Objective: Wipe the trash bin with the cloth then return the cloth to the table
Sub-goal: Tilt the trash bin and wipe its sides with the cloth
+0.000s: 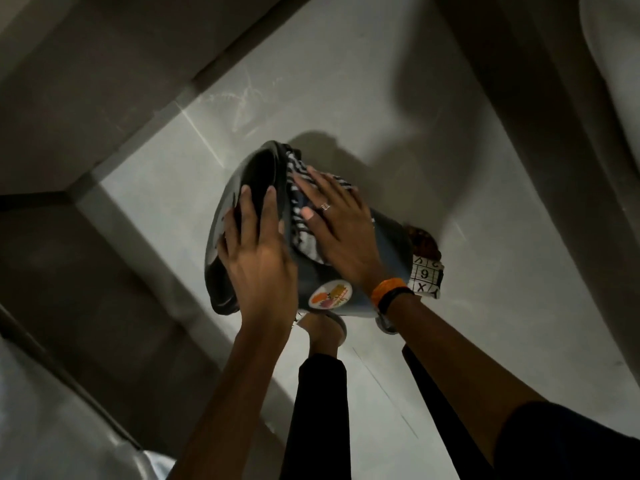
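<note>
A dark grey trash bin (391, 244) with a round colourful sticker sits tilted on the pale floor in the middle of the head view. Its black lid or rim (242, 181) faces left. My left hand (258, 258) grips that black rim, fingers hooked over its edge. My right hand (337, 223), with a ring and an orange wristband, lies flat on a black-and-white striped cloth (301, 216) and presses it against the bin's side near the rim. Much of the cloth is hidden under my palm.
A brown object and a white box printed with letters and numbers (426, 275) lie just behind the bin at right. My foot (325, 329) stands below the bin. A dark wall base runs along the left, and a pale curved surface (613, 64) rises at far right.
</note>
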`<state>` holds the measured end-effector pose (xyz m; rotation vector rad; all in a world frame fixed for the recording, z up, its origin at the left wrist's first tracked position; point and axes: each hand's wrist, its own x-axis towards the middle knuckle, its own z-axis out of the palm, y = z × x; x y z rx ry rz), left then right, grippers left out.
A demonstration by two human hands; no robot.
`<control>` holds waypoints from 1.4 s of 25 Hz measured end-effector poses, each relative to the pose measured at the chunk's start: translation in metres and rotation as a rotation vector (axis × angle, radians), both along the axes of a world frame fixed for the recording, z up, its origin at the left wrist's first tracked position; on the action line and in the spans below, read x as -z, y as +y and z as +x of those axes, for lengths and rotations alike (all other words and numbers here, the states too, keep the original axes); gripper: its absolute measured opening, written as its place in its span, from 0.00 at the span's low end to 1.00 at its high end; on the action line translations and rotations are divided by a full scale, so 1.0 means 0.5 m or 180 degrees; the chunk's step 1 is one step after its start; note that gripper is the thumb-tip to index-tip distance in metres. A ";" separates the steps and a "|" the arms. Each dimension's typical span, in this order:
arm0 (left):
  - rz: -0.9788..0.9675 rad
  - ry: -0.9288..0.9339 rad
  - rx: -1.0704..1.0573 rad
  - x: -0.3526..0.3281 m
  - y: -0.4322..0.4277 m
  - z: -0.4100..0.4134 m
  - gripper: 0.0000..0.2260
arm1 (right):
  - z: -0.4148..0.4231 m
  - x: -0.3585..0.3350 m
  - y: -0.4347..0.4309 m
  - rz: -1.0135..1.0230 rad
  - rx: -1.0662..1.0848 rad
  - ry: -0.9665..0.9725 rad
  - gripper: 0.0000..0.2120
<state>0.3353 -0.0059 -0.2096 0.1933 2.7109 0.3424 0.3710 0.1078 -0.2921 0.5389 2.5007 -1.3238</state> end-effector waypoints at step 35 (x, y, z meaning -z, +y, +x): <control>0.0187 0.0463 -0.0429 0.003 -0.087 0.174 0.42 | 0.027 0.073 0.036 -0.0659 0.0505 -0.0486 0.22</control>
